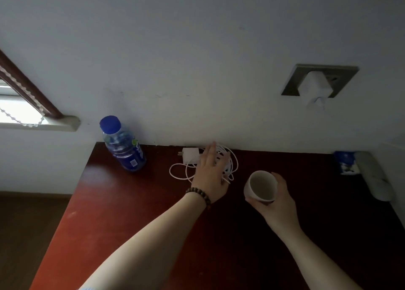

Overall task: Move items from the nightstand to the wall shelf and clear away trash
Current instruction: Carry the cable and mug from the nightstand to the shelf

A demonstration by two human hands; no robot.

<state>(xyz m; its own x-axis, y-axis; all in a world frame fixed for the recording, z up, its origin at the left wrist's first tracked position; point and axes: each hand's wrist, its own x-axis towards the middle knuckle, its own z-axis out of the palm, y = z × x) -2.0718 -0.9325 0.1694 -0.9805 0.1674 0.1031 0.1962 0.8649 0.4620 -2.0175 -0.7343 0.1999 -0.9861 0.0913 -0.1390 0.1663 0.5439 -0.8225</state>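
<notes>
The left hand [211, 175] lies flat-fingered on the coiled charger cable [232, 164] near the surface's [122, 202] back edge; the right hand [277, 204] grasps a white cup [260, 186].

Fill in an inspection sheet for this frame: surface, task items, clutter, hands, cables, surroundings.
Surface: dark red-brown nightstand set against a white wall.
Task items: blue-capped water bottle stands at the back left; white cup is held off the top; white charger lies by the wall.
Clutter: blue and white packet and a pale grey object at the right edge; what they are cannot be told.
Hands: left hand, fingers spread, reaches over the cable coil; right hand grips the cup.
Cables: white cable loosely coiled beside the charger.
Surroundings: wall socket with a white plug in it; window sill at left.
</notes>
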